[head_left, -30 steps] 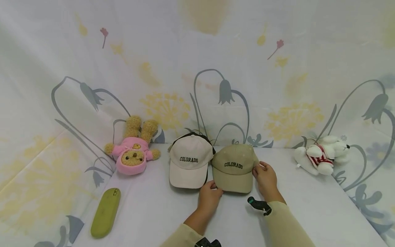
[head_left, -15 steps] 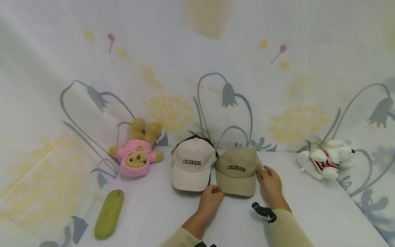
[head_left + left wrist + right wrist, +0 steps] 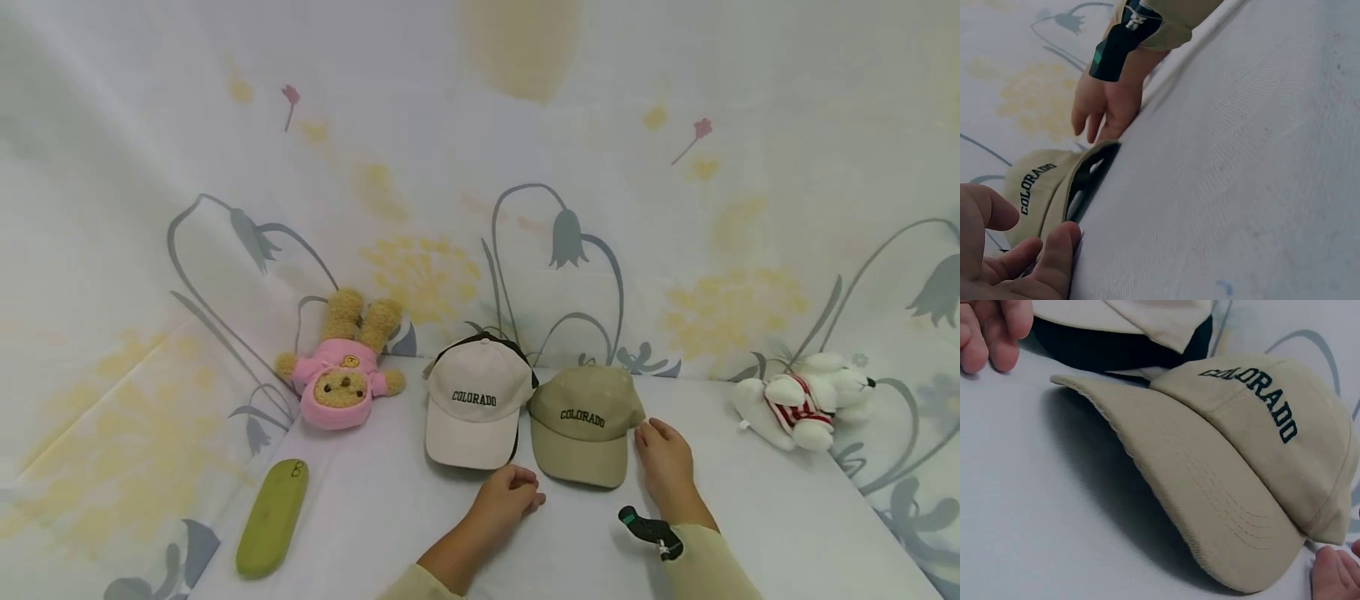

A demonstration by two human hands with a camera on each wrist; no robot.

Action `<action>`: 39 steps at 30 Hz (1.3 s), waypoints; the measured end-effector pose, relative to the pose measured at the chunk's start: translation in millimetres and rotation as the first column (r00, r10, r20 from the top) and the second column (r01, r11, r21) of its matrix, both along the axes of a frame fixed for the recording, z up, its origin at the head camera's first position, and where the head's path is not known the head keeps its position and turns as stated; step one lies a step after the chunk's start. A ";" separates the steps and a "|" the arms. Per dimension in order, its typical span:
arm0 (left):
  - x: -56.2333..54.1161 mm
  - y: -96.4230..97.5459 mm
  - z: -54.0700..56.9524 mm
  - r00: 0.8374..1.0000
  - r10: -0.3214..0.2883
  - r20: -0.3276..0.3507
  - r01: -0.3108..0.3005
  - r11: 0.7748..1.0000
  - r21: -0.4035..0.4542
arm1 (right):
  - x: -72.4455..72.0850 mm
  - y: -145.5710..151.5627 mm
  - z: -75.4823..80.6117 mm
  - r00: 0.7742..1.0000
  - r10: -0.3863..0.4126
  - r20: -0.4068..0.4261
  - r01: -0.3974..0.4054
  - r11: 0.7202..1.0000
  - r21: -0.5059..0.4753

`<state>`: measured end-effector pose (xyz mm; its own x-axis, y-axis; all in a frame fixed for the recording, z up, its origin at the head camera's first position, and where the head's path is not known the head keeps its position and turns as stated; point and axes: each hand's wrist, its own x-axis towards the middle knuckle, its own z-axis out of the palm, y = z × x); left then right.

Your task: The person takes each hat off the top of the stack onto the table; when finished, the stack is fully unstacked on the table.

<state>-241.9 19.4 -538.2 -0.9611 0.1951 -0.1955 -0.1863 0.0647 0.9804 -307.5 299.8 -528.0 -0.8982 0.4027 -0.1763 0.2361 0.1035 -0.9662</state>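
Observation:
An olive-khaki baseball cap [image 3: 581,427] marked COLORADO sits on the white surface, brim toward me. To its left stands a cream cap [image 3: 480,404] with the same word, and a black cap edge [image 3: 514,343] shows behind it. My left hand [image 3: 504,498] hovers just in front of both brims, fingers loosely bent with nothing in them. At the olive cap's right side is my right hand [image 3: 666,457], its fingertips right by the crown's lower edge. The right wrist view shows those fingers [image 3: 1334,572] beside the cap, not wrapped round it.
A teddy bear [image 3: 341,367] in a pink hoodie lies upside down at the back left. In front of it is a green oblong case [image 3: 273,518] marked B. A white plush toy [image 3: 806,400] in red stripes lies at the far right, near the floral backdrop [image 3: 420,125].
My left hand has let go of the olive cap's brim corner and drawn back toward me. My right fingers have come off the cap's side. The head view has shifted slightly.

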 end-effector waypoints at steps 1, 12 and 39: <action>0.2 -1.7 -0.4 1.000 -0.009 0.008 0.009 1.000 0.003 | 1.5 -0.7 -0.6 1.000 -0.013 -0.007 0.012 1.000 -0.016; 10.6 -17.7 3.3 0.999 0.017 0.050 -0.017 1.000 0.007 | 12.1 -13.4 -2.6 0.994 -0.092 -0.065 0.090 0.995 -0.033; 16.9 -98.8 11.1 0.959 0.282 0.002 -0.281 0.956 -0.083 | 11.5 -93.7 29.2 0.966 0.123 -0.229 -0.137 0.990 -0.043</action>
<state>-224.9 -79.5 -527.1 -0.9719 -0.1004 -0.2127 -0.2216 0.0871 0.9712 -296.0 206.2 -498.9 -0.9613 0.2749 0.0166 0.0002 0.0608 -0.9981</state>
